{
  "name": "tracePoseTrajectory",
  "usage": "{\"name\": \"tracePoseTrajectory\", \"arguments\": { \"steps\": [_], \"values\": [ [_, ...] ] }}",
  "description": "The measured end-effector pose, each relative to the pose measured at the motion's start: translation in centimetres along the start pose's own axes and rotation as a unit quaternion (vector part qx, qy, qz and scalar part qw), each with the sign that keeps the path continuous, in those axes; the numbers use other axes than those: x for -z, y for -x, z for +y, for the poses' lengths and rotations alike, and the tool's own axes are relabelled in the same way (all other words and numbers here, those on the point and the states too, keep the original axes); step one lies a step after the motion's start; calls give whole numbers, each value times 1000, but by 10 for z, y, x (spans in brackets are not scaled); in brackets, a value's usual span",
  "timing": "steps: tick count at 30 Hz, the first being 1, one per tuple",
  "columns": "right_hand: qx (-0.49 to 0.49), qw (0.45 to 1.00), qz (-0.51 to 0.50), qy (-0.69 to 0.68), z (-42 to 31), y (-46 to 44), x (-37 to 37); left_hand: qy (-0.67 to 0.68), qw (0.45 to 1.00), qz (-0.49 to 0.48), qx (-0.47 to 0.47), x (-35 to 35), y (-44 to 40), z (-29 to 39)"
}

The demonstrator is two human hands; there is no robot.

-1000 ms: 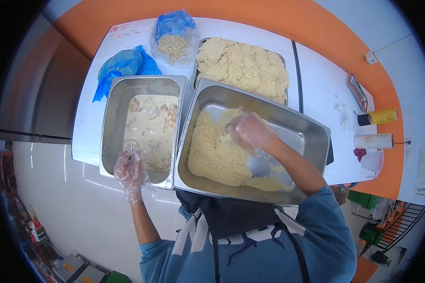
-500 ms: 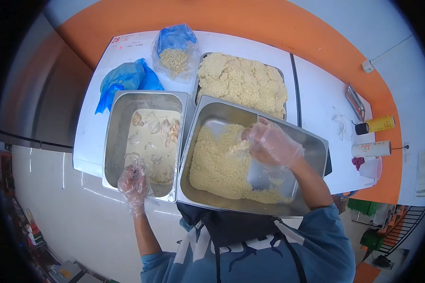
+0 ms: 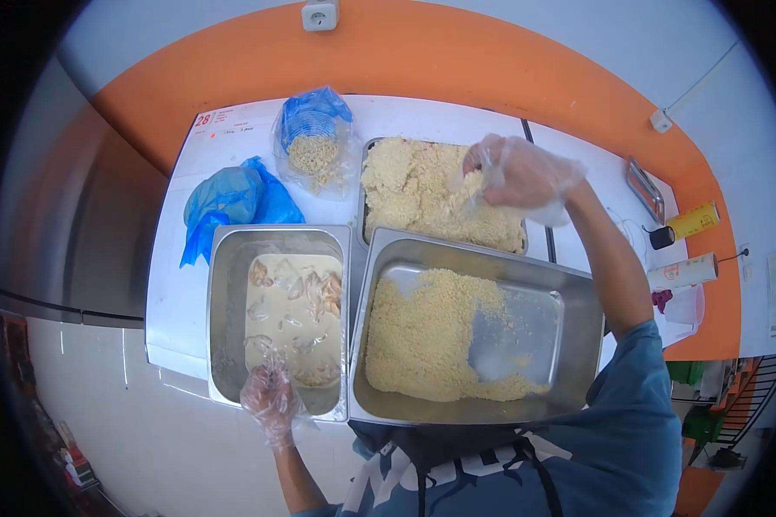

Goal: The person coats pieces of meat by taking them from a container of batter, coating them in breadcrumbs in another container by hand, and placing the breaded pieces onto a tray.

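Note:
My right hand [image 3: 517, 172], in a clear plastic glove, is closed around a crumb-coated piece of food [image 3: 472, 185]. It hangs above the right side of a tray of breaded pieces [image 3: 418, 177]. My left hand [image 3: 269, 398], also gloved, is over the near edge of a steel pan of pale batter [image 3: 218, 323]. Its fingers point in towards the batter and look drawn together; whether anything is between them is hidden. Several wet pieces [image 3: 319, 289] lie in the batter. Beside it stands a deep steel pan [image 3: 578, 345] with loose yellowish crumbs [image 3: 418, 340].
Behind the pans are an opened bag of crumbs [image 3: 313, 155] and a blue plastic bag [image 3: 276, 202]. On the right stand a yellow roll [image 3: 697, 221], a white roll [image 3: 685, 271] and a clear plastic container [image 3: 685, 308]. An orange-banded wall [image 3: 457, 65] runs behind the table.
My right hand has lifted from the crumb pan and moved back over the breaded tray with the coated piece. My left hand stays at the batter pan. The camera view has tilted upwards.

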State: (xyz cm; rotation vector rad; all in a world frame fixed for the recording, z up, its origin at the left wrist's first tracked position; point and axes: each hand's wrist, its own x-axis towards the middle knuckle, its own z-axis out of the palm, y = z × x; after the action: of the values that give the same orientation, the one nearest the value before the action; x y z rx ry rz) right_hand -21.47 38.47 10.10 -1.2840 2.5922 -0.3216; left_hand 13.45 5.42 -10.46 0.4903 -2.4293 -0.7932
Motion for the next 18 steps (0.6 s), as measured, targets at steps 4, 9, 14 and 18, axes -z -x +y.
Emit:
{"name": "tracePoseTrajectory", "arguments": {
  "steps": [4, 9, 14, 18],
  "values": [
    [-16, 998, -54, 27, 31, -55, 5, 25, 1000, 7, 0, 0, 3, -4],
    [-35, 995, -93, 31, 92, -133, -14, 13, 1000, -11, -15, 5, -4, 7],
    [-99, 988, -118, 27, 130, -176, -46, -50, 997, -9, -54, 0, 8, -18],
    [-47, 993, -110, -14, 191, -212, -101, -19, 999, -32, -19, 2, 3, -7]
  ]
}}
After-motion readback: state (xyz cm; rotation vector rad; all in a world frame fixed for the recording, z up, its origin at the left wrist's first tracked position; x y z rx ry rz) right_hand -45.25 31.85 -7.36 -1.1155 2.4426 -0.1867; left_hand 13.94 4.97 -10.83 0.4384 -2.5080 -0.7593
